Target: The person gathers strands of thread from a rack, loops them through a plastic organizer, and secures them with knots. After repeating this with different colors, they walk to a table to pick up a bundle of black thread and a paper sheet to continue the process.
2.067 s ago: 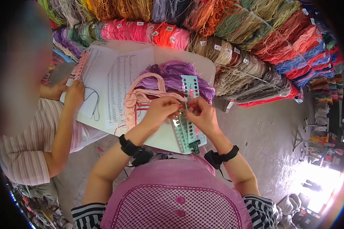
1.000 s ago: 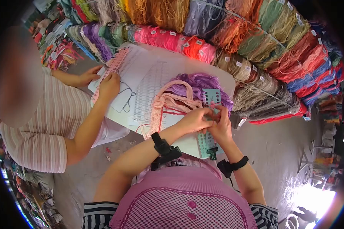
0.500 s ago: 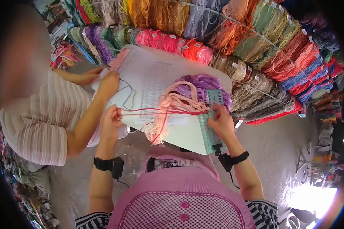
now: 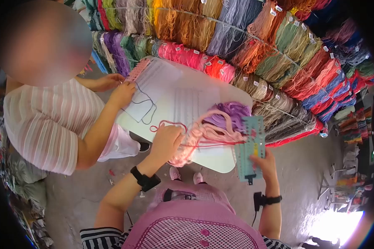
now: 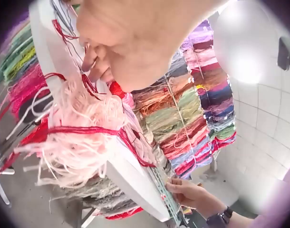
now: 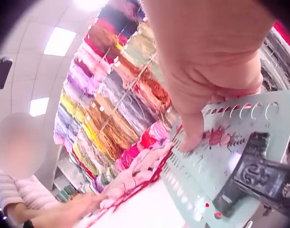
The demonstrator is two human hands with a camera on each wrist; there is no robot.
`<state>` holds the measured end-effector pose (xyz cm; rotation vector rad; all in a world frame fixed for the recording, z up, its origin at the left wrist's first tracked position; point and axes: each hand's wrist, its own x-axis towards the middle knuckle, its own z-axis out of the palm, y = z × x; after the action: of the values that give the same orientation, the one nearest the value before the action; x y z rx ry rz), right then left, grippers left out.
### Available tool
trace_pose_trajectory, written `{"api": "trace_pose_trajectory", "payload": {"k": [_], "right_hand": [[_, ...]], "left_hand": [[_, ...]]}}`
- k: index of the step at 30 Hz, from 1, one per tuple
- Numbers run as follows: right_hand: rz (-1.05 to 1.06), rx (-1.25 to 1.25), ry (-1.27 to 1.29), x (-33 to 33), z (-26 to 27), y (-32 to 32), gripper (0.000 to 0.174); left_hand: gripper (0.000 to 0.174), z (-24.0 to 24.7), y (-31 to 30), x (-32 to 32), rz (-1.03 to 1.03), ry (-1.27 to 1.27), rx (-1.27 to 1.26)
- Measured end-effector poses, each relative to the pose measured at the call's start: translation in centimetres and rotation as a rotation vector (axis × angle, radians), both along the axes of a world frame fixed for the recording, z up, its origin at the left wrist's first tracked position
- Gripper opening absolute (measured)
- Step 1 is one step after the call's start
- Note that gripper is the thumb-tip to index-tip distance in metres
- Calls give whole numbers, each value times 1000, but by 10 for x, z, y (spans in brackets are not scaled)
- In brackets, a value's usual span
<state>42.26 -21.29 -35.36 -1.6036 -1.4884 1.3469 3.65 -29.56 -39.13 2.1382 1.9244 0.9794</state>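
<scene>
In the head view my right hand [image 4: 266, 166] grips the pale green perforated thread card [image 4: 248, 124] by its side edge, thumb on its face. A black clip [image 6: 249, 175] sits at one end of the card, and a floral print [image 6: 220, 137] shows in the right wrist view. Red thread [image 4: 220, 143] runs from the card across a pale pink skein [image 4: 191, 143]. At the skein's left end is my left hand [image 4: 167, 142], fingers curled around red strands [image 5: 89, 85] in the left wrist view. Behind the card lies a purple skein [image 4: 228, 115].
Printed sheets [image 4: 187, 99] lie on the white table [image 4: 218, 164]. To the left, another person [image 4: 58, 124] handles a strip of pink samples [image 4: 138, 71] with dark thread [image 4: 147, 106]. Racks of labelled coloured skeins [image 4: 237, 41] line the far side.
My left hand drew red strands far left, then came back right to the pink skein. My right hand now grips the card, which has shifted right and toward me, past the table edge.
</scene>
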Motion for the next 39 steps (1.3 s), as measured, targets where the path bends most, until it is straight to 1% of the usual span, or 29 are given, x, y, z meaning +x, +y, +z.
{"api": "trace_pose_trajectory", "payload": {"k": [1,2,3,5,6,7,9,10,11,12,13,14,15,16,17,19,20,21,22,23,25,27,28,29,31,33,35,37,39], "right_hand": [[-8,-6,29,13,6,-8,32],[-8,-7,61,22,14,-14,31],[-12,-40,73,28,28,-22,31],[38,-70,75,42,51,-29,33],[-1,-38,87,51,54,-32,34],[28,-31,92,60,62,-33,34],[-47,65,230,83,78,-41,39],[-30,60,232,99,82,-45,39],[23,126,339,113,84,-45,44],[88,193,456,121,86,-42,50],[191,241,382,125,92,-41,60],[288,202,403,136,98,-38,66],[351,162,462,132,107,-39,68],[543,100,494,133,117,-33,56],[658,0,458,125,124,-29,39],[791,53,428,93,126,-34,34],[954,-32,214,88,123,-24,37],[1107,-111,-13,82,120,-15,41],[1202,-154,-95,42,135,-24,29],[1238,-149,-104,12,136,-35,29],[1314,-8,-164,-45,123,-55,35],[1395,-2,-263,-97,107,-75,37],[1443,1,-359,-125,97,-86,38],[1460,10,-360,-153,88,-100,38],[1620,206,-407,-213,68,-132,36],[1685,291,-444,-282,53,-172,38],[1658,183,-452,-351,40,-214,35],[1609,120,-382,-415,25,-252,33],[1554,53,-309,-476,16,-288,32]], "left_hand": [[34,-2,-4,3,-33,-46,-109],[38,-13,-7,8,87,-48,-104],[38,-6,-11,16,121,-38,-90],[49,12,-17,35,461,139,32],[69,7,-21,41,578,75,29],[69,5,-25,47,607,79,38],[91,-1,-34,61,849,-209,94],[103,-16,-38,64,879,-277,110],[103,-41,-39,65,903,-269,116],[103,-69,-39,61,873,-636,135],[102,-80,-42,57,820,-1001,168],[104,-54,-48,62,758,-1370,33],[106,-40,-57,60,678,-1455,-57],[101,-51,-63,58,770,-1364,-73],[96,-74,-72,56,861,-1278,-94],[76,-110,-108,40,675,-1083,-185],[50,-67,-135,44,621,-1133,-336],[50,-59,-158,42,655,-1146,-306],[41,-56,-180,41,689,-1143,-337],[34,-57,-204,36,720,-1139,-370],[31,-73,-276,23,906,-974,-322],[37,-93,-344,0,1110,-692,-359],[35,-87,-374,-10,1268,-742,-379],[33,-80,-405,-21,1422,-791,-401],[27,-121,-483,-58,1644,-600,-319],[23,-128,-551,-92,1843,-486,-211],[23,-116,-611,-123,1945,-492,-255],[23,-115,-655,-147,2044,-236,-244],[22,-105,-688,-173,2033,-274,-283]]}}
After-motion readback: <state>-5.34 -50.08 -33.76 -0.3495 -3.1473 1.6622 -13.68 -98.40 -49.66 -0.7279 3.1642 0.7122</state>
